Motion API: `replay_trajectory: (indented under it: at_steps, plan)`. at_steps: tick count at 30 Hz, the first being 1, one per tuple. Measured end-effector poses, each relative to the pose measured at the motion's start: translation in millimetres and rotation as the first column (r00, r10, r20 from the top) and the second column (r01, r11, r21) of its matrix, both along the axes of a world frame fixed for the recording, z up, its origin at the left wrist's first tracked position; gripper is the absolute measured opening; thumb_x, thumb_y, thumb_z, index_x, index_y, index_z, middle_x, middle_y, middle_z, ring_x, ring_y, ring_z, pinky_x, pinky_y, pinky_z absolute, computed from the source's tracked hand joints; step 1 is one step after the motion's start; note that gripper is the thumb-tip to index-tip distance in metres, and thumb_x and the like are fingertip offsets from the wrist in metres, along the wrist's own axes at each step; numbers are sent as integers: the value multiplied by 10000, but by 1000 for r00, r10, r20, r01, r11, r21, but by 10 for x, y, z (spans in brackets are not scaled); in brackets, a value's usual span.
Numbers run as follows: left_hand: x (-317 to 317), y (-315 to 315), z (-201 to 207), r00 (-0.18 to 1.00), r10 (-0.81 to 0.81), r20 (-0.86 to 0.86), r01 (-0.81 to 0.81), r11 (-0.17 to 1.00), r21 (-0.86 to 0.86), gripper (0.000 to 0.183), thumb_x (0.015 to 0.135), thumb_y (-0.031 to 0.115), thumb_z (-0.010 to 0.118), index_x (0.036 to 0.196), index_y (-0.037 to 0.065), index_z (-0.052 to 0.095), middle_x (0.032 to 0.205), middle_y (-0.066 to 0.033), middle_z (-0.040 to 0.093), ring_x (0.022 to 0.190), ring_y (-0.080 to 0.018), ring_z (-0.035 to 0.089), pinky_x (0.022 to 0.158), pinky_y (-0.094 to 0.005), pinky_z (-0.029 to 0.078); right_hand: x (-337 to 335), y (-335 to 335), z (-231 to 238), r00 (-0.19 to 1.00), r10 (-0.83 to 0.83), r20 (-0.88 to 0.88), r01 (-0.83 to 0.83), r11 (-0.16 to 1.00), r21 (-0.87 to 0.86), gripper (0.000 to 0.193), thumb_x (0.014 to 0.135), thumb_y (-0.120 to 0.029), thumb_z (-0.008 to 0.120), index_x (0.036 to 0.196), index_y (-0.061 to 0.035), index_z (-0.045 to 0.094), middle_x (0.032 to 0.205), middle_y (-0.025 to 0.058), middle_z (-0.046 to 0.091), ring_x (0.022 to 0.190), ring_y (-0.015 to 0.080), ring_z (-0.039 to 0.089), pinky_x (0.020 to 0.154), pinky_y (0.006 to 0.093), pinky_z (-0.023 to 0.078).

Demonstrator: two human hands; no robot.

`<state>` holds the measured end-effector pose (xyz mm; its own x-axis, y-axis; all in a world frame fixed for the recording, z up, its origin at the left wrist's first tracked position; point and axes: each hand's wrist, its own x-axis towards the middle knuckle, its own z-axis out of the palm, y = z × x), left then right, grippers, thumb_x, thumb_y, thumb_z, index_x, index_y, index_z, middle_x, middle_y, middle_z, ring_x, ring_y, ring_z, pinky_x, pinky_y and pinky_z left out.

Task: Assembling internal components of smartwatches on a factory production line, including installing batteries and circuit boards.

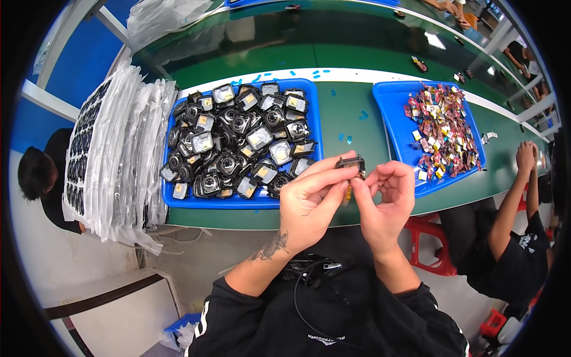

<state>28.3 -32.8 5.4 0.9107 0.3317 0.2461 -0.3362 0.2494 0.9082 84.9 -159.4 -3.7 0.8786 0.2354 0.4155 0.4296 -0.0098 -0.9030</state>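
Close to the chest, the left hand and right hand meet over the desk edge, fingers pinching a small black part from both sides, likely to steady it for fine work. Just beyond, a blue tray heaped with similar black parts sits within easy reach; farther right, another blue tray holds small colourful pieces.

Long green workbench with white edge stripe, blue wall, pale floor, red stool.
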Motion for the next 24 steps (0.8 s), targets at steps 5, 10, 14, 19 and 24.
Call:
replay_trajectory:
  at_steps: [5, 10, 14, 19, 24]
  plan:
    - [12, 32, -35, 1000, -11, -9, 10, 998, -61, 204, 896, -130, 516, 1069, -75, 608, 1317, -211, 530, 1153, -217, 590, 904, -299, 537, 4, 103, 101, 991, 63, -121, -61, 998, 20, 379, 807, 55, 704, 1128, 16, 506, 915, 57, 581, 801, 101, 586, 640, 216, 505]
    - [143, 406, 124, 966, 226, -123, -189, 948, 254, 355, 889, -59, 548, 1231, 22, 504, 1273, -165, 571, 1197, -229, 524, 999, -377, 430, 664, 238, 250, 929, 308, -206, -341, 928, -148, 414, 794, -2, 701, 1161, -48, 517, 871, 12, 574, 782, 78, 562, 667, 223, 475]
    - [286, 1118, 112, 829, 531, 175, -143, -102, 985, 436, 836, 171, 672, 1248, 68, 577, 1248, -119, 572, 1119, -341, 502, 925, -440, 411, 1906, 792, 408, 935, 300, -187, -351, 849, -395, 420, 768, -107, 732, 1126, 0, 540, 731, 57, 623, 619, 107, 566, 568, 267, 454]
    - [349, 1090, 93, 891, 435, 132, -92, -112, 989, 411, 786, 202, 722, 1157, 61, 617, 1169, -88, 619, 1127, -305, 506, 914, -418, 407, 3084, 1301, -167, 961, -101, -258, -39, 873, -486, 446, 639, -188, 866, 974, -21, 623, 887, 121, 675, 770, 207, 648, 701, 352, 515]
    - [310, 1147, 85, 852, 469, 232, -176, -161, 971, 257, 847, 136, 663, 1081, 30, 652, 1024, -106, 663, 1051, -291, 560, 898, -402, 441, 2859, 1407, -314, 975, -219, -26, 144, 722, -677, 375, 699, -257, 828, 961, -60, 647, 992, 142, 693, 980, 328, 654, 849, 400, 509]
